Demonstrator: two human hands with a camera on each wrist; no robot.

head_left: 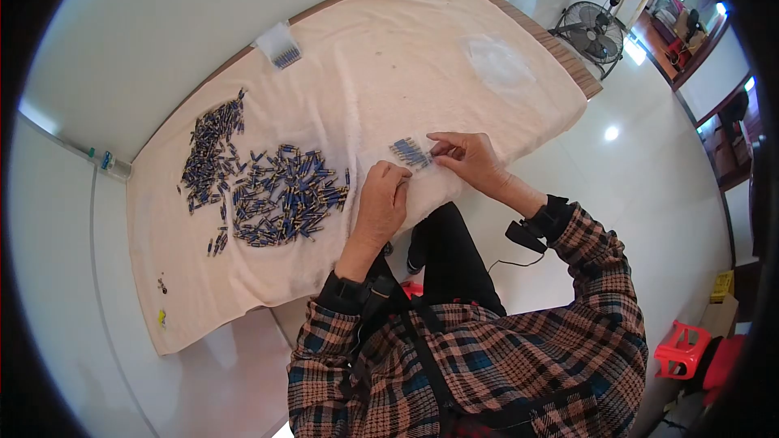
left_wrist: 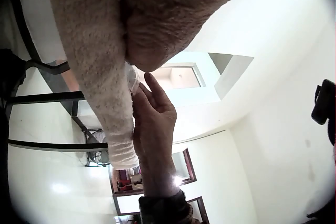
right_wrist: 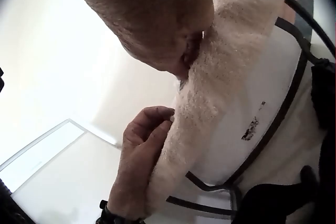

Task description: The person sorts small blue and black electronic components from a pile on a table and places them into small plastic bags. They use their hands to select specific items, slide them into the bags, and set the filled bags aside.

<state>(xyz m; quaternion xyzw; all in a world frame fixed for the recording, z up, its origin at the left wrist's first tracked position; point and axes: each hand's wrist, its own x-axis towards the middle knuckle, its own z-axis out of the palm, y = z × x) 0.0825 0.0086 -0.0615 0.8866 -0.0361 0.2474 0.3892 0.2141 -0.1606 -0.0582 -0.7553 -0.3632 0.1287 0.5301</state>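
A small clear plastic bag lies near the cloth's front edge with a row of blue pieces with gold-coloured ends inside, which look like small plug connectors. My left hand pinches the bag's near corner between thumb and curled index finger; the right wrist view also shows this hand with its fingertips together at the cloth's edge. At the bag's right end, the thumb and fingers of my right hand pinch the plastic. The left wrist view shows a whitish bit of bag beside the right fingertips.
Left of the hands lie two loose piles of connectors, one nearer and one farther. A filled bag lies at the back edge. Flat clear plastic rests at the far right of the cream cloth. A fan stands beyond.
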